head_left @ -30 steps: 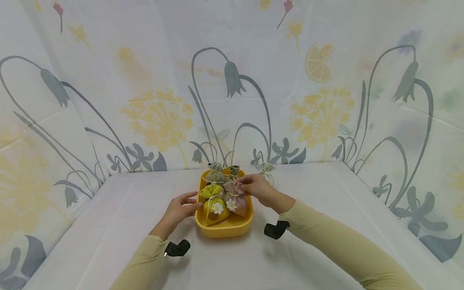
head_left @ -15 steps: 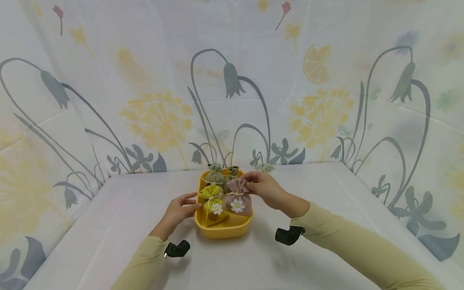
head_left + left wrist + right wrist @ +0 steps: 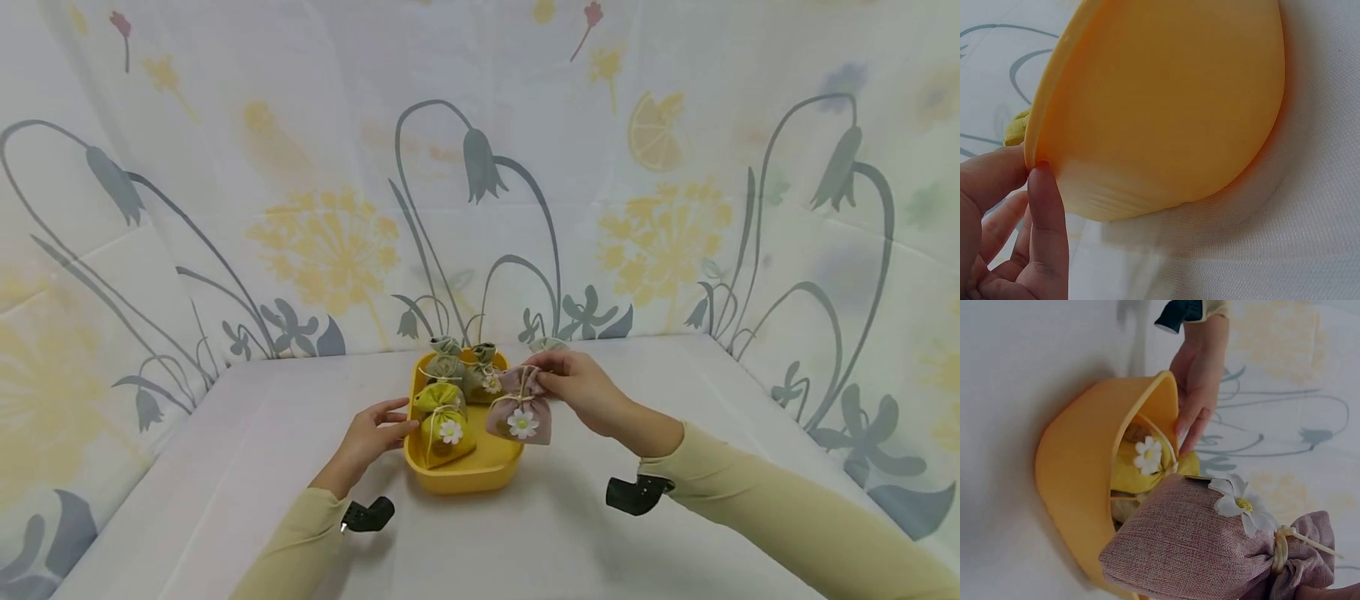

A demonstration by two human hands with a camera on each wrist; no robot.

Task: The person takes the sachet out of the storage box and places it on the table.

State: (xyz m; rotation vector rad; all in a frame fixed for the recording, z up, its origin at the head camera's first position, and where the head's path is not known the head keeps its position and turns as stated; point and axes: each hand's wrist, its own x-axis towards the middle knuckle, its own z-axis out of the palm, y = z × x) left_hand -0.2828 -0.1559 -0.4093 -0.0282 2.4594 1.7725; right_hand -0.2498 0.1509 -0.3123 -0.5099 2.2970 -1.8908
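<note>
My right hand [image 3: 588,392] pinches a mauve drawstring pouch [image 3: 519,421] by its gathered neck. The pouch, trimmed with a white daisy, hangs over the right rim of a yellow plastic bin [image 3: 468,481]. In the right wrist view the mauve pouch [image 3: 1179,544] overlaps part of the bin [image 3: 1079,462]. On the bin's left side my left hand [image 3: 369,433] grips the rim; thumb and finger [image 3: 1046,206] pinch it in the left wrist view. Inside stand a yellow-green pouch [image 3: 442,450] with a daisy and, behind it, a grey-green pouch [image 3: 444,367] and a dark olive pouch [image 3: 480,385].
A pale green pouch [image 3: 549,343] stands on the white-covered table [image 3: 300,417] behind my right hand, mostly hidden by it. A floral cloth [image 3: 337,167] hangs at the back and sides. Black camera mounts [image 3: 633,496] sit at both wrists.
My right hand has lifted the mauve pouch up from the bin and carried it right, uncovering the dark olive pouch's daisy. The left hand has stayed on the rim.
</note>
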